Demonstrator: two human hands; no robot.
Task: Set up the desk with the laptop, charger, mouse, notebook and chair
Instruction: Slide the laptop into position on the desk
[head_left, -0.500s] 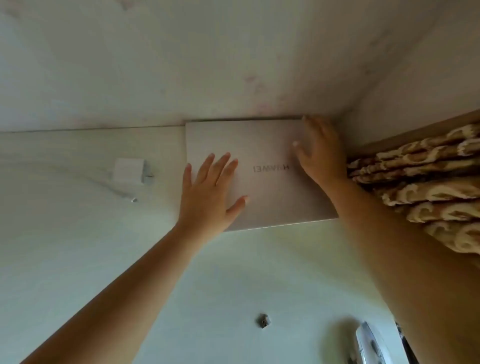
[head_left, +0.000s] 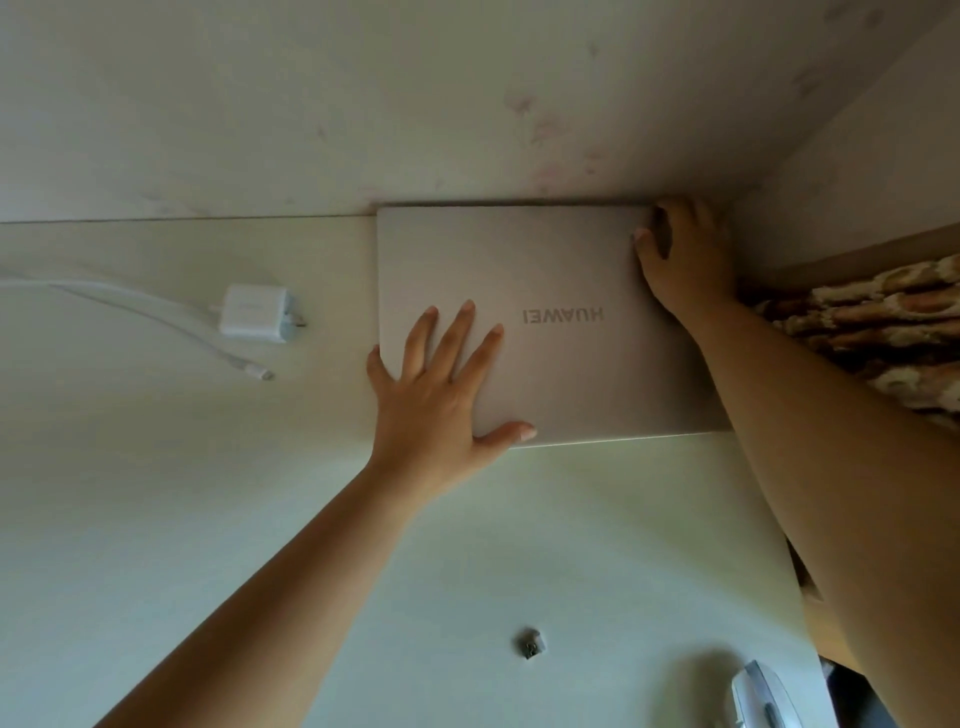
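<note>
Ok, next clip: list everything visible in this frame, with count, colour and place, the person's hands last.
laptop: one, silver, lid closed, back right of desk against the wall
charger: one, white, left of laptop, cable trailing off left
cable plug: one, white, lying in front of charger
small metal piece: one, grey, near desk front
mouse: one, white-grey, bottom right, partly cut off
desk: one, pale white
patterned fabric: brown and cream, right of desk
left hand: flat on laptop's near left corner
right hand: fingers curled over laptop's far right corner
</note>
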